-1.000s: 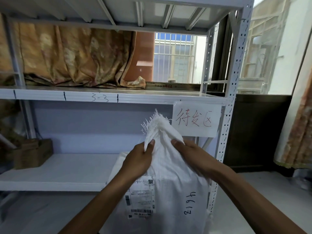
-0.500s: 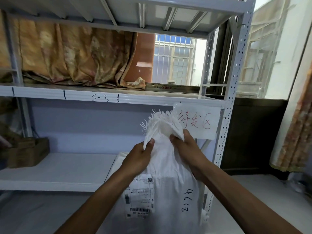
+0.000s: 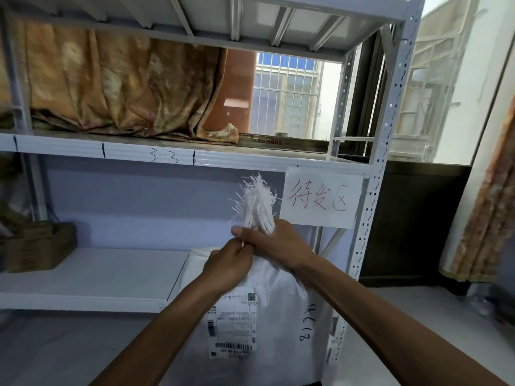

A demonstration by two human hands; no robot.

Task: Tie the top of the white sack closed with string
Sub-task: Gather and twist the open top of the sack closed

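Note:
A white woven sack (image 3: pixel 281 307) stands upright in front of me, with a shipping label (image 3: pixel 232 324) and handwritten digits on its side. Its frayed top (image 3: pixel 256 201) is bunched into a narrow neck. My right hand (image 3: pixel 274 242) is wrapped around that neck just below the frayed tuft. My left hand (image 3: pixel 227 264) is closed right beside it, at the neck's left side, pinching something thin and white that may be string; I cannot tell for sure.
A white metal shelving rack (image 3: pixel 373 168) stands directly behind the sack, with a paper sign (image 3: pixel 320 197) taped to its middle shelf (image 3: pixel 83 149). A brown cardboard box (image 3: pixel 36 246) sits on the lower shelf at left. Curtains and a barred window are behind.
Both hands have come together at the sack's neck. The right hand has moved from the sack's side to wrap around the bunched top, which is now gathered much tighter.

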